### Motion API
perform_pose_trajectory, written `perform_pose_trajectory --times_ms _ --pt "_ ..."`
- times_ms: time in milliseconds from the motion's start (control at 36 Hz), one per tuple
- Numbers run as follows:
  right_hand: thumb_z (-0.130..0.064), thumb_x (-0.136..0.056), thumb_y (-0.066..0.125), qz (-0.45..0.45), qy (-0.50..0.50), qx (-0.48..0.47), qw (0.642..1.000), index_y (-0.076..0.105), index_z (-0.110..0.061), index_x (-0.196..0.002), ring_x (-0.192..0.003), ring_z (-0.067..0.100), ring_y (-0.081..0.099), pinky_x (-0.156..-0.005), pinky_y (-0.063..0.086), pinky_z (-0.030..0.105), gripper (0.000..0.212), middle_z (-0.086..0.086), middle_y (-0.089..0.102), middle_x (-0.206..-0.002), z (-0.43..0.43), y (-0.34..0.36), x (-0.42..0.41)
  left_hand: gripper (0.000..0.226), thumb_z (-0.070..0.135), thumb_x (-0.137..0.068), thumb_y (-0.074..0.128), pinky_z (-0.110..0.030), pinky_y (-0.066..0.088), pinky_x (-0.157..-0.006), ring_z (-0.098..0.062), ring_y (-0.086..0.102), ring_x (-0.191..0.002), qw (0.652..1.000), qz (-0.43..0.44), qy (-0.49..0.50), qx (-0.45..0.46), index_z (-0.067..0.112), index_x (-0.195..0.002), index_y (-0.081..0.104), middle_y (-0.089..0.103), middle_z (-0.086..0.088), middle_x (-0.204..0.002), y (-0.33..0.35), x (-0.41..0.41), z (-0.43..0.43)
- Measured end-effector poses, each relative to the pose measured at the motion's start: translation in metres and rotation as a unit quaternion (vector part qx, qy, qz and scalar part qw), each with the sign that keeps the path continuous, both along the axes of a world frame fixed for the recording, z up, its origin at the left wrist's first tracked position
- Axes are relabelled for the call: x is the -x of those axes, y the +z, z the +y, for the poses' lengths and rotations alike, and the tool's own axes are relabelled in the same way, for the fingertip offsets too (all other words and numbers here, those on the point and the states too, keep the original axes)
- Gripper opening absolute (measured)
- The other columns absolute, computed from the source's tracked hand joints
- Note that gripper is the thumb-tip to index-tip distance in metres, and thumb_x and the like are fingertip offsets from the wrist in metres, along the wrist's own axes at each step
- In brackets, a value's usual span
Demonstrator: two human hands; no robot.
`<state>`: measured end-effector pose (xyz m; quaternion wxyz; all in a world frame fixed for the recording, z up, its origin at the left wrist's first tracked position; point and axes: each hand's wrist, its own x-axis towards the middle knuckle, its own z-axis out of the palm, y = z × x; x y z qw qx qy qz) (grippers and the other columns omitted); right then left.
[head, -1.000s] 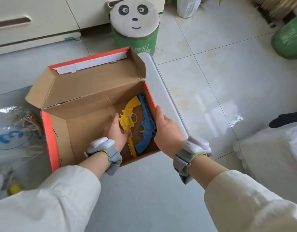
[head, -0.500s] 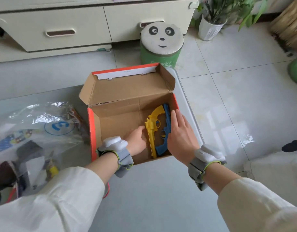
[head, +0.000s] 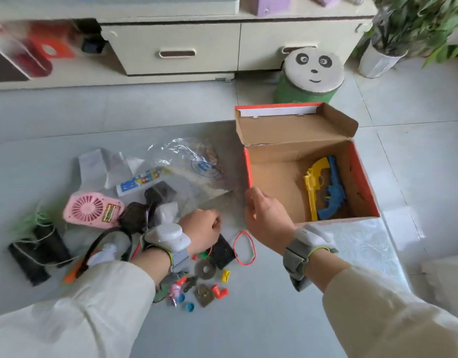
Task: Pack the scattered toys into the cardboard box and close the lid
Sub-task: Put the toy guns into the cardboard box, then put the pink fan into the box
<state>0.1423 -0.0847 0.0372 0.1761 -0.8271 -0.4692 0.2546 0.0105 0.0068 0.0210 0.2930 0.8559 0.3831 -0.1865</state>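
Note:
The open cardboard box (head: pixel 365 184), red outside, stands on the floor with its lid (head: pixel 295 130) tipped back. Inside lie a yellow toy gun (head: pixel 313 187) and a blue toy gun (head: pixel 333 196), side by side. My right hand (head: pixel 268 219) wraps the box's front left corner. My left hand (head: pixel 203 232) hovers with curled fingers over the scattered toys left of the box; what lies under the fingers is hidden. Around it are a pink fan (head: pixel 89 209), black binoculars (head: pixel 39 251), a red rubber band (head: pixel 244 248) and several small coloured pieces (head: pixel 209 288).
A crumpled clear plastic bag (head: pixel 194 161) lies left of the box. A panda stool (head: pixel 313 71) stands behind the box, a potted plant (head: pixel 377 60) at the back right, and a cream drawer cabinet (head: pixel 176 52) along the back. White sheeting (head: pixel 357 244) lies in front of the box.
Both hands have come out of the box. My left hand moved left over the scattered toys, my right hand went to the box's front left corner. The view swung left.

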Motion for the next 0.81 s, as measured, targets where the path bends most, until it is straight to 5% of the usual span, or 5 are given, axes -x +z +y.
perform_pose_trajectory --times_ms 167,556,806 --pt "-0.013 -0.085 0.049 0.034 0.036 0.037 0.998 0.060 -0.008 -0.093 -0.084 0.037 0.060 -0.074 0.050 0.041 0.014 0.013 0.067 -0.088 0.036 -0.014 0.073 0.020 0.024 -0.091 0.042 -0.038 0.051 -0.081 -0.032 0.061 -0.098 0.999 0.037 0.024 0.014 0.022 -0.097 0.061 0.067 -0.006 -0.101 -0.019 0.088 0.035" --pt "-0.016 -0.091 0.046 0.033 0.122 0.073 0.989 0.061 -0.006 -0.096 -0.077 0.034 0.063 -0.072 0.053 0.042 0.019 0.015 0.069 -0.083 0.103 -0.058 0.177 0.010 0.026 -0.091 0.053 -0.030 0.039 -0.065 -0.024 0.056 -0.090 0.976 0.054 0.193 -0.089 0.017 -0.095 0.051 0.056 -0.001 -0.106 -0.063 0.253 0.104" --pt "-0.016 -0.093 0.045 0.035 0.151 0.087 0.984 0.059 -0.009 -0.100 -0.076 0.030 0.063 -0.072 0.054 0.042 0.017 0.013 0.068 -0.085 0.125 -0.066 0.201 0.045 0.036 -0.085 0.063 -0.033 0.038 -0.071 -0.031 0.053 -0.106 0.954 0.020 0.280 -0.107 0.011 -0.119 0.047 0.049 -0.013 -0.124 -0.083 0.279 0.133"
